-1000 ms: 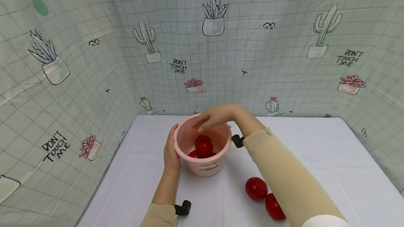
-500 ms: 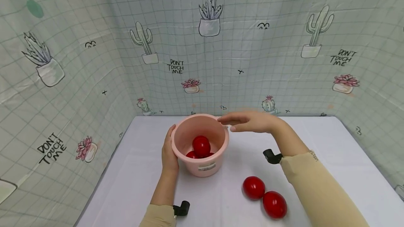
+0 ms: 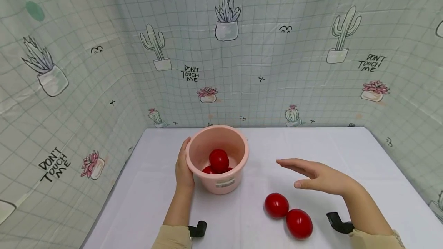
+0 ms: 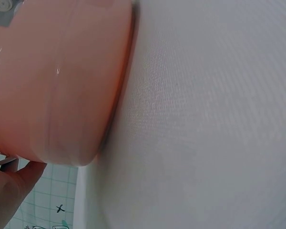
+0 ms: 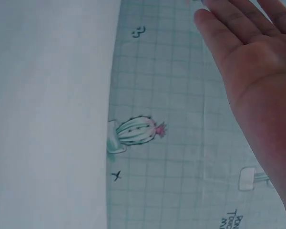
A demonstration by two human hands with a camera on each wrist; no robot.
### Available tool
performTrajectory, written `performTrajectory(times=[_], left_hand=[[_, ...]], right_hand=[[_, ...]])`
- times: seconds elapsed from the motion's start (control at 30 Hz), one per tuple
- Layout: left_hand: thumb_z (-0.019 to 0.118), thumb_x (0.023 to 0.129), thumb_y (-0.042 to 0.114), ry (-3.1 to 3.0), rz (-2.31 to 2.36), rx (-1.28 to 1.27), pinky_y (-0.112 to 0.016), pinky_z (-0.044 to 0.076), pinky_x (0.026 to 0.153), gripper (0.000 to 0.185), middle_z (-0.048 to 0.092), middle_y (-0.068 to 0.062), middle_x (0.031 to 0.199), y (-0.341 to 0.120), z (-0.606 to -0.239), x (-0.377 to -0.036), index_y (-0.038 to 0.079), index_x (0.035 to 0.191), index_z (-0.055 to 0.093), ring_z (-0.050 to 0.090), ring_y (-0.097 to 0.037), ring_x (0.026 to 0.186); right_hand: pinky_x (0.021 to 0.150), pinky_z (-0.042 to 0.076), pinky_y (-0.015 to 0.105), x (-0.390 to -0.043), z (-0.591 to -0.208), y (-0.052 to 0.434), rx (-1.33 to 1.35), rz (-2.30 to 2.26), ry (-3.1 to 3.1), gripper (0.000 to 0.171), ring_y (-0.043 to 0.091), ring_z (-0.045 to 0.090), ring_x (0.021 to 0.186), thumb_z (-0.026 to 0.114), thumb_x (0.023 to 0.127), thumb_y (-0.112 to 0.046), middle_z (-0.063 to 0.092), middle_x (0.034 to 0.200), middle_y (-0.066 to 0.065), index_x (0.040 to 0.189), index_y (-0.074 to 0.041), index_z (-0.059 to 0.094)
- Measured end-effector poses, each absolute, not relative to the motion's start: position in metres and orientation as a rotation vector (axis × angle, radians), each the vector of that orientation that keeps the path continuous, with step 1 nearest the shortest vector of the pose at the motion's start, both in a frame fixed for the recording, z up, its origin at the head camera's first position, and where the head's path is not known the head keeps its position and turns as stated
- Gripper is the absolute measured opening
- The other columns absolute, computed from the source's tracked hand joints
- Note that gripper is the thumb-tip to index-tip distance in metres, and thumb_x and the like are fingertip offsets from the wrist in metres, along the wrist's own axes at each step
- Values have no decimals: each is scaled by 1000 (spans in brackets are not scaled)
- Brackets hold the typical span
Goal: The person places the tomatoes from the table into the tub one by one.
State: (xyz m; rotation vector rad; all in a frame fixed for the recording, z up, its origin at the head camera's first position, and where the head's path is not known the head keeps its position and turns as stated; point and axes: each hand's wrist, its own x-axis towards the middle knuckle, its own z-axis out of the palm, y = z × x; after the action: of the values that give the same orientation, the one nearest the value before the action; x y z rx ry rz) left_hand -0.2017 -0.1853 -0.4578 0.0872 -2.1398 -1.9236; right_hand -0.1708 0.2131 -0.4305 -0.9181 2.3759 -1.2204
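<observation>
Three times "DON'T TOUCH ME" reads on the backdrop (image 3: pixel 242 68), a grid-print sheet w/ cacti & potted plants: far left, back centre, back right; the label (image 3: pixel 225 182) on the pink bucket (image 3: pixel 217 172) is white but too small to read.

Left hand (image 3: pixel 184 170) is set vs. the bucket's left wall, palm on the side, thumb up at the rim, fingers wrapped round the far side and mostly hidden; so it grips the bucket; forearm runs straight up from the near bench (image 3: pixel 346 145) edge, beige sleeve at the bottom. In the left wrist view the bucket wall fills the left, w/ a bit of the hand at lower left.

Right hand (image 3: pixel 320 179) hovers over the bench, well right of the bucket, palm down, fingers (image 3: pixel 288 163) straight & loosely together pointing left; released, holding nothing; right wrist view shows the flat palm vs. the backdrop.

Bucket stands upright on the bench, left of centre, w/ red balls (image 3: pixel 219 161) inside, approx. three; two more red balls (image 3: pixel 288 214) lie touching on the bench, just below the right hand.
</observation>
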Motion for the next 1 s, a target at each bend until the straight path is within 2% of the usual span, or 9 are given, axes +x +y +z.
performTrajectory(times=[0.23,0.37,0.43,0.63,0.8,1.0], left_hand=[[25,108,36,-2135,-1927,98,-43,32,120,44,46,13,151,-191,-477,-214,34,148,43,36,-10,144],[26,107,43,-2112,-1932,99,-43,31,120,43,46,17,149,-193,-487,-219,40,145,45,36,-8,143],[26,106,48,-2104,-1932,93,-43,31,120,43,46,19,148,-193,-489,-220,43,144,45,37,-7,143],[29,102,57,-2065,-1950,68,-46,34,118,44,48,19,147,-192,-492,-218,45,141,47,39,-8,141],[29,100,62,-2049,-1972,52,-46,36,117,47,49,22,145,-191,-494,-218,47,140,47,40,-5,140],[29,100,62,-2054,-1961,58,-44,35,117,45,49,25,144,-190,-492,-218,49,139,47,40,-3,139]], right_hand=[[105,42,17,-130,-466,228,-829,-1299,2297,62,-8,40,136,62,95,-15,44,154,8,152,-18,38],[105,40,15,-120,-479,231,-743,-1322,2210,63,-9,40,135,62,95,-17,39,155,20,153,-18,37],[104,41,14,-118,-484,232,-698,-1312,2176,62,-11,41,133,63,95,-19,39,154,22,153,-19,38],[96,47,17,-118,-495,233,-570,-1246,2124,65,-19,42,122,66,92,-27,42,153,18,151,-19,41],[91,53,25,-118,-500,231,-502,-1179,2148,69,-22,42,112,71,86,-28,44,152,16,150,-26,43],[91,48,19,-116,-500,231,-527,-1145,2195,64,-18,43,115,70,88,-30,48,150,11,147,-31,46]])
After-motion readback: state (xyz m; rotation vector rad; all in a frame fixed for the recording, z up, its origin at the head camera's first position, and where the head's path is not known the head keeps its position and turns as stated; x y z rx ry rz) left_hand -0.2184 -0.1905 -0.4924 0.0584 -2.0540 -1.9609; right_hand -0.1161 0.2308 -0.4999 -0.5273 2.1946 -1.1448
